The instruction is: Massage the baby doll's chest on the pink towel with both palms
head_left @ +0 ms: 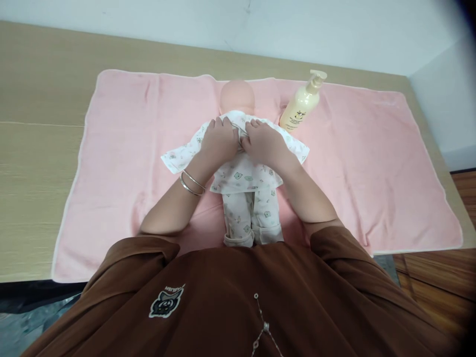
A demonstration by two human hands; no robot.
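Observation:
A baby doll lies on its length across a pink blanket, its smooth, bald head at the far end. It wears a white printed top with the sleeves spread to both sides, and matching trousers. My left hand is closed on the top's fabric just below the neck. Right beside it, my right hand pinches the same fabric, the two thumbs almost meeting. The fingertips are partly tucked into the cloth, and my hands cover the doll's chest.
A pale yellow pump bottle lies or leans on the blanket to the right of the doll's head; which one I cannot tell. The blanket covers much of a wooden table. Behind the table stands a white wall.

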